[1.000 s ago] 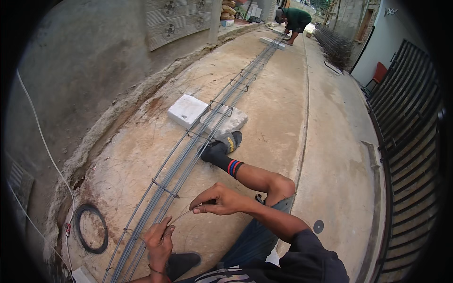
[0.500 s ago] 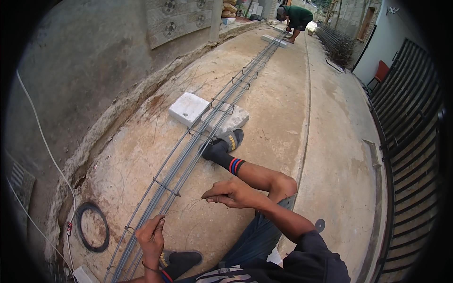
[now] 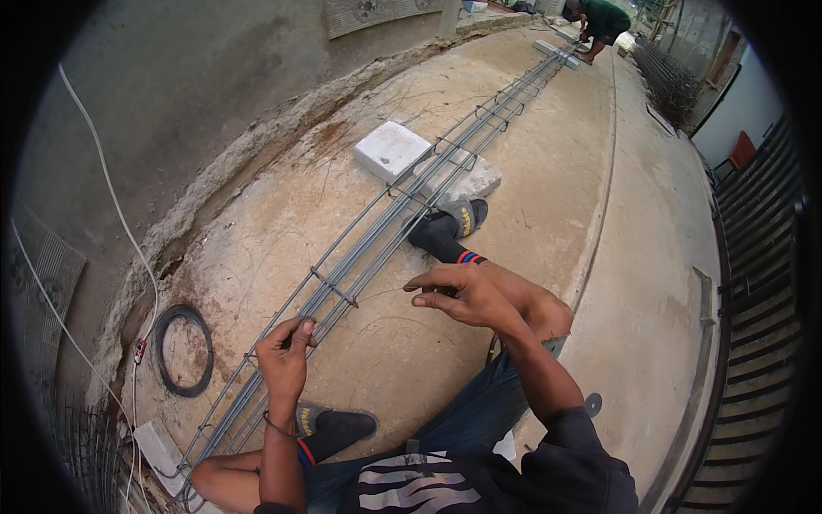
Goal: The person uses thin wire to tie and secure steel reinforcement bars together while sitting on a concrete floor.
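Note:
A long, narrow cage of steel rebar [image 3: 364, 244] runs from lower left to the far end, with square stirrups [image 3: 334, 287] spaced along it. My left hand [image 3: 285, 355] is beside the near part of the cage, thumb and forefinger pinched together; whatever is between them is too thin to make out. Right of the bars my right hand [image 3: 458, 295] hangs in the air, thumb and fingers apart, with nothing visible in it. A white block [image 3: 392, 150] and a rougher pale block [image 3: 471, 182] lie at the cage, by my sandalled foot [image 3: 467, 218].
Left of the cage lies a coil of dark wire [image 3: 159, 351]. A white cable [image 3: 101, 154] hangs along the wall. Another person [image 3: 606, 21] bends over the cage's far end. A black barred gate [image 3: 762, 343] stands at right, and a small dark disc [image 3: 593, 404] lies on the concrete.
The view has shifted, so the scene sits further right and higher. My right hand's thumb and fingers have come apart from their pinch. My left hand still pinches near the bars.

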A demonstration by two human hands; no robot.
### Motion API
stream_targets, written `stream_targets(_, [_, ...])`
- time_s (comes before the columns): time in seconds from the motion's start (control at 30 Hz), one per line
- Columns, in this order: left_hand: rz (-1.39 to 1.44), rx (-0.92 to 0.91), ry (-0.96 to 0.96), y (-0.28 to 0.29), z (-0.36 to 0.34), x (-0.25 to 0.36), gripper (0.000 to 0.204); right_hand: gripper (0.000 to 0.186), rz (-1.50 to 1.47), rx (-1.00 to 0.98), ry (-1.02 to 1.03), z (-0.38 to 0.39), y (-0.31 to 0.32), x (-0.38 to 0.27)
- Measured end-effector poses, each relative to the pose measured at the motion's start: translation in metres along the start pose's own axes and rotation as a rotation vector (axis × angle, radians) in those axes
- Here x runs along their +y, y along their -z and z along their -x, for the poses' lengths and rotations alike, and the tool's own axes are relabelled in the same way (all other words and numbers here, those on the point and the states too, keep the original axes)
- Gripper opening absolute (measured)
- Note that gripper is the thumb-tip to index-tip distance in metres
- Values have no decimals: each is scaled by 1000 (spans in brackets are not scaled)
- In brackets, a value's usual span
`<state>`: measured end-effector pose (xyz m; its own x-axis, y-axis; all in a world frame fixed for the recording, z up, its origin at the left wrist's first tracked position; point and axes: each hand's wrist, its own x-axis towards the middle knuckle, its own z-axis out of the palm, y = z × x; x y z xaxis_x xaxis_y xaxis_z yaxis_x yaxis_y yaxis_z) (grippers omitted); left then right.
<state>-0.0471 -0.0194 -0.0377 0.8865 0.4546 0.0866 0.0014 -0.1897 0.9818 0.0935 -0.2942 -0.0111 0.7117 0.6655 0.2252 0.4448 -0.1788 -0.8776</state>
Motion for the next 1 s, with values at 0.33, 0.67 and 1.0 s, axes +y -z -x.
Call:
stream_targets(0.33, [92, 4, -25, -12, -15, -7, 18, 34, -946, 555, -42, -8, -4, 34])
stream_targets(0.67, [125, -28, 50, -22, -9, -2, 21, 30, -1220, 589, 141, -28, -21, 36])
stream_targets(1.0, [-50, 33, -317, -53, -15, 1, 18, 35, -893, 606, -23, -42, -65, 8])
